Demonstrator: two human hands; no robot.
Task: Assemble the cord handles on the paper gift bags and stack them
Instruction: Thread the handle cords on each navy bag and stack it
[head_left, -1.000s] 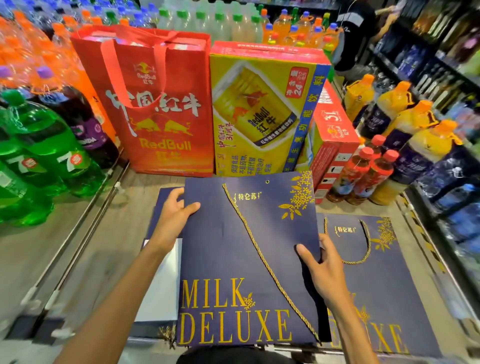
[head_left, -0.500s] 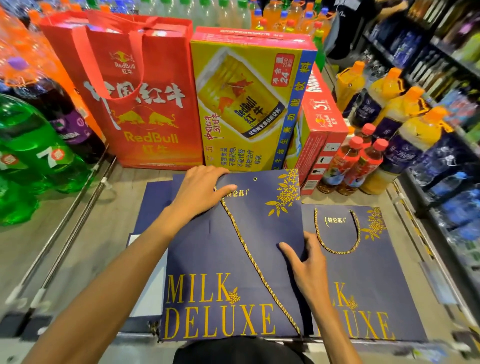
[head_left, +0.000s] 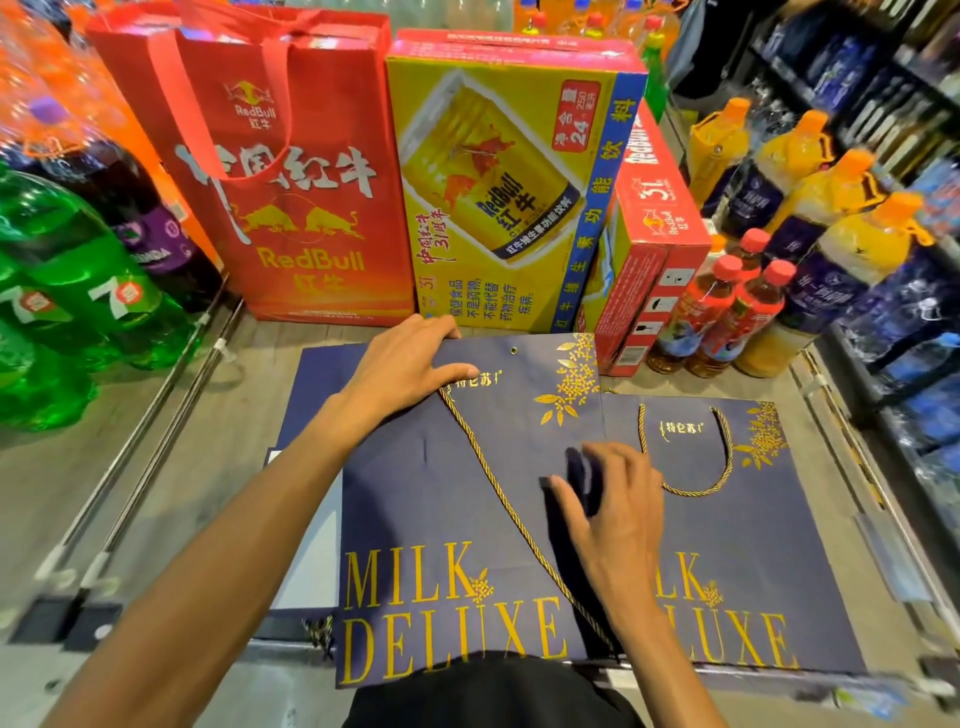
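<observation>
Head view: I'm seeing two blue bags (head_left: 441, 493) (head_left: 779, 545), two gold cords (head_left: 498, 493) (head_left: 727, 467). Left hand (head_left: 400, 369) is pressing flat on one bag's top edge; right hand (head_left: 613, 504) is touching it, fingers spread.

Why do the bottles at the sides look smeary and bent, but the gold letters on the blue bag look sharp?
Head view: the wide lens bends the edges, so the green bottles lean; its corners are smeared, while the blue bag in the middle is sharp; the right hand throws a dark shadow on it.
</observation>
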